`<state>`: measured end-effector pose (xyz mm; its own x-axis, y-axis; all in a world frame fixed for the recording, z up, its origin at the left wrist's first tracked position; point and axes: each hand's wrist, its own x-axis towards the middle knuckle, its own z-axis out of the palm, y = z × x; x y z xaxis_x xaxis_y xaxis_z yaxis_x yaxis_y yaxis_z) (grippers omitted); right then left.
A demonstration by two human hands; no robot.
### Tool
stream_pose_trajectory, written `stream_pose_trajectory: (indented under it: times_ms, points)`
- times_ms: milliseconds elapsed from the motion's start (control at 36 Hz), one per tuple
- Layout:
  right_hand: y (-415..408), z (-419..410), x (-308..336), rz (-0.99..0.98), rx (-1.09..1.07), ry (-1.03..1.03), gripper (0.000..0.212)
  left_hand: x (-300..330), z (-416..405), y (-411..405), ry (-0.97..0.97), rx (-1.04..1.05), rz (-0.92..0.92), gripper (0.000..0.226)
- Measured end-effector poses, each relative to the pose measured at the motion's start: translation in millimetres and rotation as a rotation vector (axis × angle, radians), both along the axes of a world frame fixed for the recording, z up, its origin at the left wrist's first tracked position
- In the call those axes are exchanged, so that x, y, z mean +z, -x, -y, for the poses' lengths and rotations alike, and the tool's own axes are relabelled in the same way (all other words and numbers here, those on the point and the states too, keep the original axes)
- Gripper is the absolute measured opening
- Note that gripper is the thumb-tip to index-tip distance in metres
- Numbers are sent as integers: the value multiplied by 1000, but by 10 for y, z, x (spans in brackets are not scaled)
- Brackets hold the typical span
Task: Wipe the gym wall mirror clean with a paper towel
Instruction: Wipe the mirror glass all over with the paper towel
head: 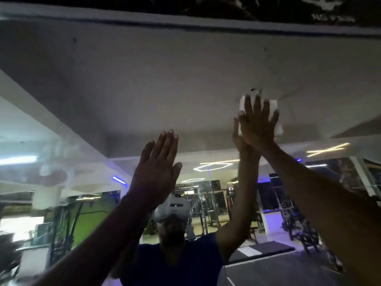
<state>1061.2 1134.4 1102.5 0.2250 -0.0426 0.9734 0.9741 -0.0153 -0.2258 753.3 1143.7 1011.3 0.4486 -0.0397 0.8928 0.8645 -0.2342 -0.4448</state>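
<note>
The wall mirror (pixel 144 89) fills the view and reflects a dim gym. High on the right, my right hand (pixel 258 122) lies flat with spread fingers on a white paper towel (pixel 275 114), pressing it against the glass. The towel shows around my fingertips and to the right of my palm. My left hand (pixel 157 168) is raised lower and to the left, fingers straight and together, holding nothing; whether it touches the glass is unclear. Hazy smears show on the mirror at the left.
The mirror's white top frame (pixel 185 19) runs across above my hands, with a dark wall over it. The reflection shows my arms, a person in a blue shirt, weight racks, ceiling lights and dark floor mats.
</note>
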Motion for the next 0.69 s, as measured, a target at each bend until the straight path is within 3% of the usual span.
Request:
stream_pose_trajectory:
  times_ms: [83, 194, 278, 333, 389, 500, 583, 639, 694]
  points:
    - [532, -52, -392, 65, -6, -55, 67, -31, -17, -16, -16, 4, 19, 68]
    - [892, 19, -1499, 249, 105, 13, 66, -71, 21, -57, -20, -1, 36, 68]
    - [797, 133, -2226, 398, 148, 110, 65, -120, 81, -161, -21, -8, 85, 69]
    - [452, 184, -2291, 524, 135, 149, 65, -183, 119, -242, -2, 2, 104, 71]
    - [-89, 167, -2048, 472, 40, 169, 66, -229, 144, -258, 15, 28, 96, 73]
    - [-1182, 218, -1319, -73, -47, 146, 70, -263, 177, -100, 16, 57, 38, 73]
    - [-1014, 218, -1113, -311, 7, 54, 82, -315, 198, -70, 2, 74, 41, 70]
    - [-435, 190, -1332, -205, -48, 22, 80, -416, 213, -167, 5, 79, 60, 69]
    - [150, 174, -1790, 86, -7, 80, 75, -591, 185, -330, -1, 45, 27, 69]
